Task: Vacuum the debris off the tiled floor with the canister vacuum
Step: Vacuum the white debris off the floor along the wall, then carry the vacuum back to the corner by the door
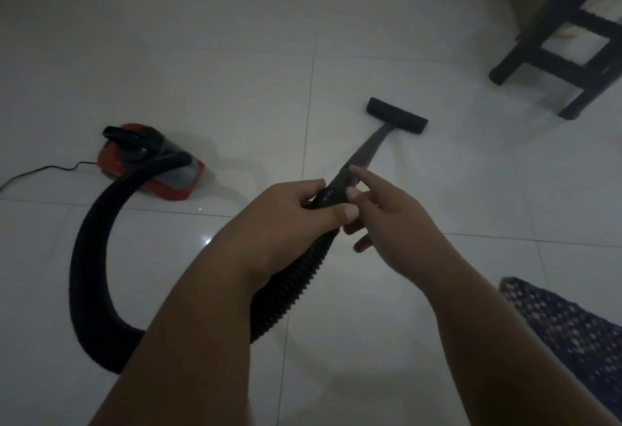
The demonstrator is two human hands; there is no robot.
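Note:
A red and black canister vacuum (pixel 148 160) sits on the white tiled floor (pixel 235 65) at the left. Its black ribbed hose (pixel 91 277) loops from the canister down and round to the middle, where my left hand (pixel 289 220) is shut on it near the wand joint. The grey wand (pixel 367 149) runs forward to a black flat floor nozzle (pixel 397 114) resting on the tiles. My right hand (pixel 393 227) hovers beside the hose with fingers spread, the index finger touching the wand. No debris shows on the dim floor.
A dark wooden stool or table frame (pixel 572 55) stands at the upper right, close to the nozzle. A blue patterned mat (pixel 565 328) lies at the lower right. The black power cord (pixel 40 173) trails left from the canister.

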